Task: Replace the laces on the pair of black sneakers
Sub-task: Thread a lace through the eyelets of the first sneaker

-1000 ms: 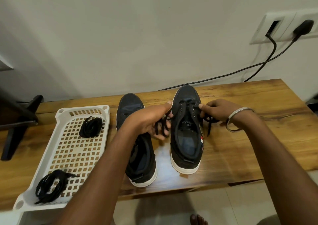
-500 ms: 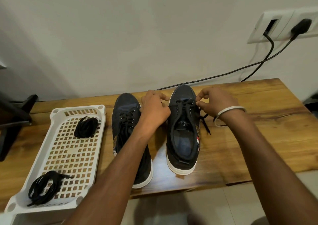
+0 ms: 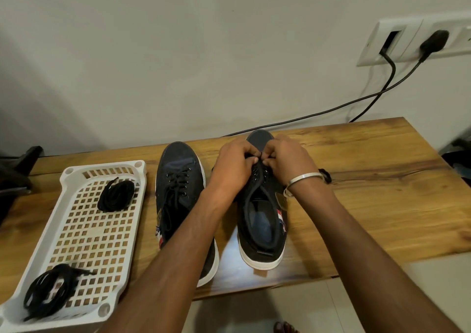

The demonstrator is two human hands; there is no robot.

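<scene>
White plastic forms the slotted tray (image 3: 76, 230) at the left of our wooden table (image 3: 382, 192), and two bundles of black laces lie in it: one coiled bundle (image 3: 116, 196) near the tray's far end, a looser bundle (image 3: 49, 292) at the near corner. Just right of the tray stands our left sneaker (image 3: 179, 179), black with a white sole, toe pointing at the wall, its lace threaded through the eyelets; our left forearm crosses over its heel. Beside it, close but apart, stands the right sneaker (image 3: 262, 225), also upright with its toe to the wall. Both our hands meet over the front eyelets of this shoe. Our left hand (image 3: 233, 167) has its fingers curled in, pinching the lace (image 3: 257, 169) at the top of the lacing. Our right hand (image 3: 290, 159) curls in the same way from the other side, fingertips pressed on that same lace, knuckles nearly touching the left hand's. A metal bangle (image 3: 303, 182) sits on our right wrist. A dark lace end (image 3: 326, 176) pokes out on the table just past that wrist. Further right, two black cables (image 3: 390, 77) drop from the wall socket (image 3: 407, 42).
</scene>
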